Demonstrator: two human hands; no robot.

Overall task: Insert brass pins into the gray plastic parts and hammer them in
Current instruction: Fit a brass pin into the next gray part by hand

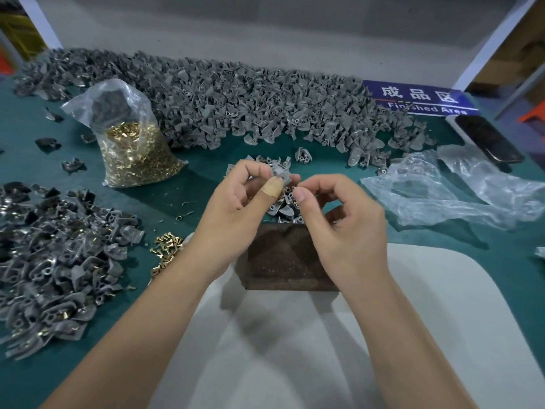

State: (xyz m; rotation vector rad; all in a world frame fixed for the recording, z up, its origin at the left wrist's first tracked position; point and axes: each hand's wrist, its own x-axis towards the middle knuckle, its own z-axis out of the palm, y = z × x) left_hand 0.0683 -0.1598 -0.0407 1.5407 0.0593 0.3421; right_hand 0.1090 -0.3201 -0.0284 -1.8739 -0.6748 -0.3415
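Note:
My left hand (236, 208) pinches a small gray plastic part (279, 172) between thumb and fingers, held above the table's middle. My right hand (339, 219) is just to its right, thumb and forefinger pinched together at the part's edge; a brass pin between them is too small to make out. Below both hands sits a dark brown block (283, 261). Loose brass pins (166, 246) lie left of the block. A clear bag of brass pins (132, 149) stands at the left. Small gray parts (283, 205) lie under my hands.
A long heap of gray parts (236, 95) runs along the back. Another pile of parts with pins (53, 261) lies at the left. Crumpled clear plastic (442, 187), a phone (486, 140) and a blue sign (418, 98) are at the right. A white pad (442, 305) covers the near edge.

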